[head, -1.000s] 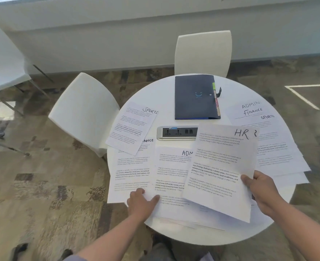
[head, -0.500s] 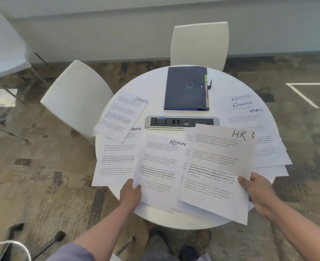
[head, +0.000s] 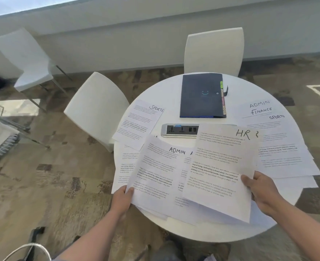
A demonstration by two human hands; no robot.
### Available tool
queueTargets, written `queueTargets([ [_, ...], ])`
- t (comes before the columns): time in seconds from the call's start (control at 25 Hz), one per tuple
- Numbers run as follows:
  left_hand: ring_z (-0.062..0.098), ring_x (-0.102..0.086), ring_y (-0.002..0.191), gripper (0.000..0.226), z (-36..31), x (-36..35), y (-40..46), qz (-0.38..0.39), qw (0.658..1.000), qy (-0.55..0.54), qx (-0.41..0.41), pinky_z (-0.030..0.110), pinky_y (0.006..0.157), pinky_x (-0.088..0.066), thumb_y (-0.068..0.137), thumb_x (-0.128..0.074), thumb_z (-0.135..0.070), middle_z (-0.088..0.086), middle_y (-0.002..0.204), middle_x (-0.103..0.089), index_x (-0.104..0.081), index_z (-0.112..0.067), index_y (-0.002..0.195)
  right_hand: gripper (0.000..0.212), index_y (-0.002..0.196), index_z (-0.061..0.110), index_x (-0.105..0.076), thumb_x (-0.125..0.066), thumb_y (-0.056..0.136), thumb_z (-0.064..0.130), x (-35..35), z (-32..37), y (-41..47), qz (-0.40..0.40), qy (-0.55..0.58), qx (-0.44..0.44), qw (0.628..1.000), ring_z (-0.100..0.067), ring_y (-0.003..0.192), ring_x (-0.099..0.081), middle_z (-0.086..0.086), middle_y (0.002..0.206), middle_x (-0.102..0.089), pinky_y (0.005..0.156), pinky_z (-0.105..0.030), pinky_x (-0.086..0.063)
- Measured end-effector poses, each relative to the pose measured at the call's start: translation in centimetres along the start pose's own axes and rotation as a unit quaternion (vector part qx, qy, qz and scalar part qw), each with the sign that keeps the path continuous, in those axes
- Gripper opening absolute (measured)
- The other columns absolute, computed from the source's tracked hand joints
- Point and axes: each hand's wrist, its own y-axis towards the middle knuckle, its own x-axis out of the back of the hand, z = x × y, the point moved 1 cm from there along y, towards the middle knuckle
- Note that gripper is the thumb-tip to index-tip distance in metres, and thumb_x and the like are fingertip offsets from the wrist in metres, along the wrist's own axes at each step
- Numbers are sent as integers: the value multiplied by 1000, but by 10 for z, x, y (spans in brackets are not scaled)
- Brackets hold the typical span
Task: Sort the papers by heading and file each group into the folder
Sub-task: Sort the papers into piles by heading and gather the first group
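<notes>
Over the table, left hand grips one ADMIN sheet, right hand one HR sheet.

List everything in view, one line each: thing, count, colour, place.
table: one, white, round, centre.
folder: one, dark blue, closed, far side of table.
socket strip: one, silver and black, mid table.
HR sheet: one, white, gripped by right hand.
ADMIN sheet: one, white, gripped by left hand.
SPORTS sheet: one, white, left part of table.
right stack: several white sheets, count unclear, headings ADMIN, FINANCE, SPORTS showing.
other sheets: white, under the held ones, count unclear.
chairs: three, white, left and behind table.
floor: brown patterned carpet.
left hand: one, near table edge.
right hand: one, near table edge.
</notes>
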Motion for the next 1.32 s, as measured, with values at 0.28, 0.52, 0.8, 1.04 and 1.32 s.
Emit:
queueTargets([
  [0.28, 21, -66, 98, 23, 3, -3, 19, 74, 991, 112, -23, 27, 71, -53, 95, -70, -14, -1, 109, -68, -58, -25, 113, 11, 107, 10, -69, -59, 102, 8, -26, 1, 4, -26, -2, -5, 1000, -37, 98, -70, -11, 105, -77, 95, -58, -54],
  [0.52, 21, -61, 85, 11, 14, -6, 17, 131, 981, 144, -23, 35, 71, -52, 100, -60, -22, 11, 103, -66, -55, -14, 94, 13, 109, 11, -69, -59, 102, 6, -45, -9, 1, -23, 23, -19, 999, -37, 104, -70, -12, 110, -75, 100, -61, -53],
  [0.8, 16, -51, 73, 12, 16, 19, 24, 30, 987, 147, -60, 28, 62, -40, 103, -53, -12, 4, 89, -60, -53, -14, 91, 15, 107, 14, -69, -58, 102, 5, -64, -18, -2, -20, 37, -28, 999, -32, 96, -72, -8, 106, -76, 94, -53, -56],
  [1.04, 27, -77, 86, 14, 24, 53, 53, 62, 998, 19, -6, 41, 77, -63, 92, -73, -3, 8, 91, -79, -70, -12, 101, 16, 110, 12, -69, -57, 102, 5, -71, -18, -2, -29, 25, -30, 999, -33, 96, -71, -7, 105, -76, 95, -53, -56],
  [1.32, 30, -72, 82, 7, 16, 89, 90, 12, 998, -60, -6, 39, 70, -58, 97, -65, -1, 13, 90, -78, -70, -6, 97, 14, 104, 14, -68, -57, 102, 5, -79, -8, -3, -48, -9, -29, 998, -31, 90, -69, -8, 103, -75, 81, -42, -57],
])
